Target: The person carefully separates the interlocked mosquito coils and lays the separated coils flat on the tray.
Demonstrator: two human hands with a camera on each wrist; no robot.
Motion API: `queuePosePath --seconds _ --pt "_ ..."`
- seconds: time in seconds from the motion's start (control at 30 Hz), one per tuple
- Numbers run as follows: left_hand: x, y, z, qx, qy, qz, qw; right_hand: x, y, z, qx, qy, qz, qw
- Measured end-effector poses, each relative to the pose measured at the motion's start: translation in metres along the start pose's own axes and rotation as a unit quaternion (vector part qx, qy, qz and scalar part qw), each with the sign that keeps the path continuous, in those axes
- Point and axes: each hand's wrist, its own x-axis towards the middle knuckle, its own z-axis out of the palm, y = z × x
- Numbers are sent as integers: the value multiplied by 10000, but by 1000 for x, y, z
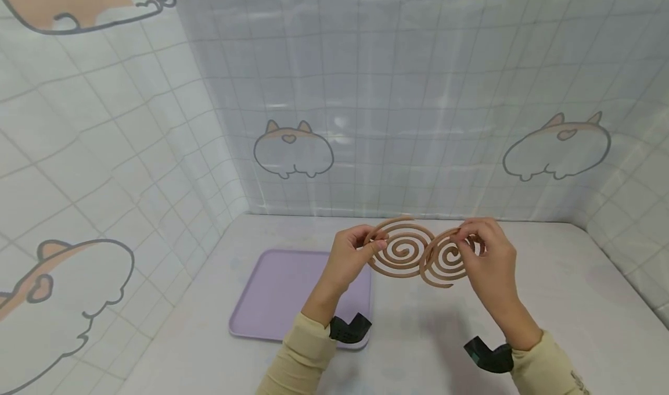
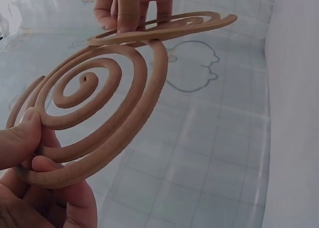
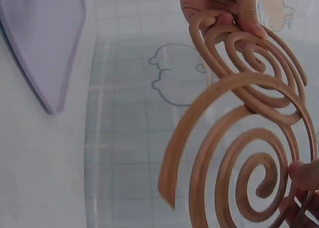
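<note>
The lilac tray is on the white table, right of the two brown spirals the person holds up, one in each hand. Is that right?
Not quite: the lilac tray is to the left of the two brown spirals, as the head view shows. The rest stands: white table, one spiral each in the left hand and the right hand.

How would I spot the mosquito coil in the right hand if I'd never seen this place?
Find the lilac tray on the white tabletop, then look to its right. There the right hand pinches the brown mosquito coil you want. Unlike the other coil, in the left hand, it is farther from the tray, and in the head view its outer end is at the bottom.
</note>
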Motion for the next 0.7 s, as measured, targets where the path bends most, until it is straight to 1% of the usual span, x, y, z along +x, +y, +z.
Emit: queuePosePath --seconds 0.07,0.17,0.2,0.27,0.3,0.33,0.37,0.43,0.5,0.53,0.63,0.67,0.7 --pt "0 0 -2 -115 23 -41 9999 -1 0 -2 155 -34 319 9994" --pt "2 -1 -7 -274 75 -123 9995 0 0 -5 367 -211 1026 9938" --pt "2 -1 -8 -288 100 -143 9994 0 0 -7 532 -315 1290 9897" --pt "3 -2 -11 -300 140 -192 9993 1 1 -10 1042 -538 1806 9765" --pt "3 -2 -12 -302 161 -220 9992 2 2 -12 1414 -656 2019 9669" --pt "3 -2 -13 -292 183 -245 9991 3 3 -14 1802 -771 2219 9552" --pt "3 -1 -14 -282 198 -275 9990 4 4 -16 2181 -867 2410 9417" --pt "3 -1 -15 -276 223 -343 9988 5 7 -19 2913 -1009 2760 9104" --pt "3 -1 -15 -268 234 -401 9986 6 9 -22 3439 -1142 3021 8817" --pt "3 0 -16 -269 242 -434 9984 7 9 -23 3615 -1209 3113 8705" --pt "2 0 -16 -295 255 -518 9979 8 11 -26 4024 -1390 3298 8426" --pt "2 -1 -17 -302 247 -548 9977 8 12 -28 4094 -1455 3352 8360" --pt "2 -1 -17 -316 245 -567 9976 8 12 -29 4092 -1528 3402 8328"
